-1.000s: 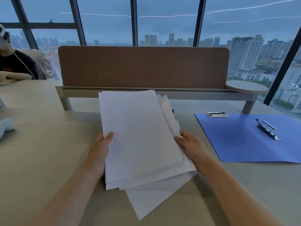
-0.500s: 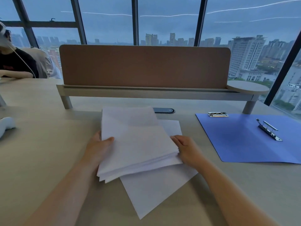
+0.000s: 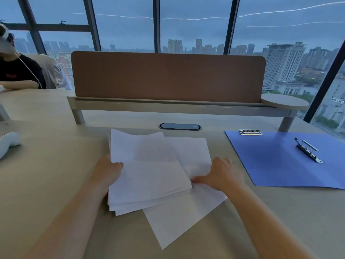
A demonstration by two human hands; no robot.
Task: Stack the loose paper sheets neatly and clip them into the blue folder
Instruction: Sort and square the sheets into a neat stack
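Note:
A stack of white paper sheets [image 3: 147, 172] lies low over the wooden desk in front of me, its edges uneven. My left hand [image 3: 107, 170] grips the stack's left edge, thumb on top. My right hand [image 3: 221, 173] rests palm down at the stack's right side, fingertips on the loose sheet [image 3: 179, 219] that lies skewed underneath and sticks out toward me. The blue folder [image 3: 280, 165] lies open flat to the right, apart from both hands. Its metal spring clip [image 3: 308, 152] stands raised, and a second small metal clip [image 3: 250, 132] sits at its far left edge.
A brown divider panel [image 3: 168, 77] on a grey rail crosses the desk behind the papers, with a cable grommet [image 3: 180, 126] below it. A white object [image 3: 8, 143] lies at the left edge. Another person [image 3: 16, 71] sits at the far left.
The stack, held upright a second ago, has been lowered flat toward the desk. My right hand has let go of its right edge and now presses on the sheets beneath.

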